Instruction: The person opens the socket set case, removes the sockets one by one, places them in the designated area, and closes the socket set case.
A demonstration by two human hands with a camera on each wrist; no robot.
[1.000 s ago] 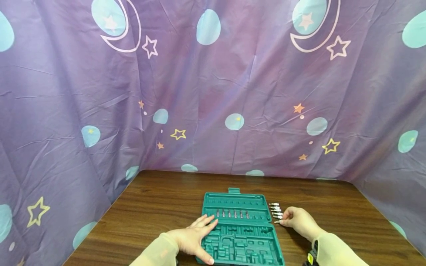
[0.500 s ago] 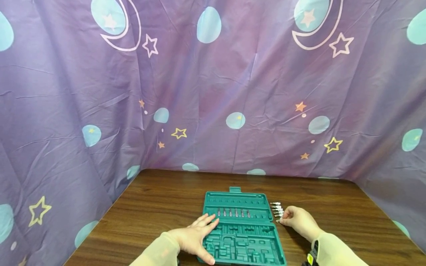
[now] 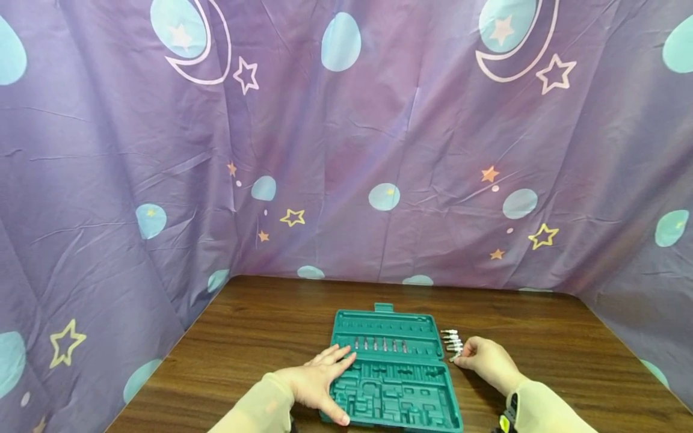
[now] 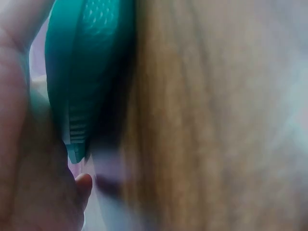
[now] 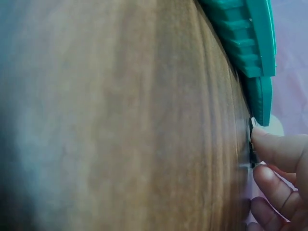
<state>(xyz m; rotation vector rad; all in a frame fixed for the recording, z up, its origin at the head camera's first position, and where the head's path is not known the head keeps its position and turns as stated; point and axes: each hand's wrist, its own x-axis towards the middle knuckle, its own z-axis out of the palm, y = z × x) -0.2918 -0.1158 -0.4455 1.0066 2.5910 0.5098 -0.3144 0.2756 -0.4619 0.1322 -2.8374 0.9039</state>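
Note:
An open green plastic tool case (image 3: 400, 394) lies on the table, its moulded recesses facing up. Several slim screwdriver bits (image 3: 385, 344) stand in a row in its far half. My left hand (image 3: 319, 376) rests on the case's left edge with fingers spread; the left wrist view shows it along the case's side (image 4: 91, 72). Right of the case, several silver bits (image 3: 452, 341) lie in a short column on the wood. At the near end of this column my right hand (image 3: 489, 361) pinches a silver bit (image 3: 453, 359) between thumb and index finger, mostly hidden by the fingertips.
The brown wooden table (image 3: 260, 325) reaches back to a purple patterned curtain (image 3: 346, 150), which also hangs on both sides. A green latch tab (image 3: 383, 307) sticks out from the case's far edge.
The nearest silver bit has turned slightly in my right fingertips, its end now angled toward the other bits. My left hand stays in place on the case.

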